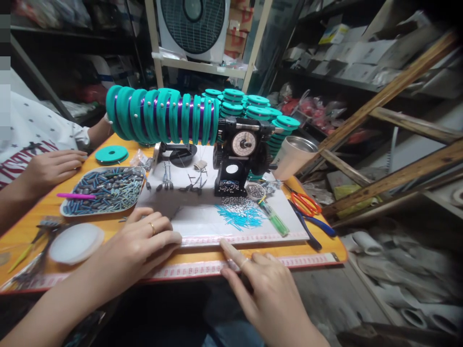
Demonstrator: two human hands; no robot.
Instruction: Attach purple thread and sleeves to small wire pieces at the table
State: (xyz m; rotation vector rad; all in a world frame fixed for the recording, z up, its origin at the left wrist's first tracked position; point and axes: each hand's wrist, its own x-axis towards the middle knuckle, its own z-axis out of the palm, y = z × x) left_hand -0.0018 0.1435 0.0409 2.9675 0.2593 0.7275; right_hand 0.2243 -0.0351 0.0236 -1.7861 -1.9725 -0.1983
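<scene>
My left hand (pixel 141 246), with a ring on one finger, rests at the front left of a white board (pixel 202 217). Its fingers are bent and drawn together; what they hold, if anything, is too fine to see. My right hand (pixel 264 284) is at the board's front edge, index finger and thumb apart, the fingertip on a pink measuring tape (pixel 253 238). Blue-green small sticks (pixel 240 217) and silver beads (pixel 235 203) lie on the board. Behind them stands a black winding device (pixel 235 154) carrying a row of teal spools (pixel 162 115) with purple line.
A tray of grey-blue sinkers (pixel 104 190) and a white lid (pixel 76 243) stand left. Orange-handled scissors (pixel 306 204), blue-handled pliers (pixel 320 225) and a cup (pixel 294 156) are right. Another person's hand (pixel 54 171) rests at the left table edge. A wooden ladder (pixel 390 115) leans right.
</scene>
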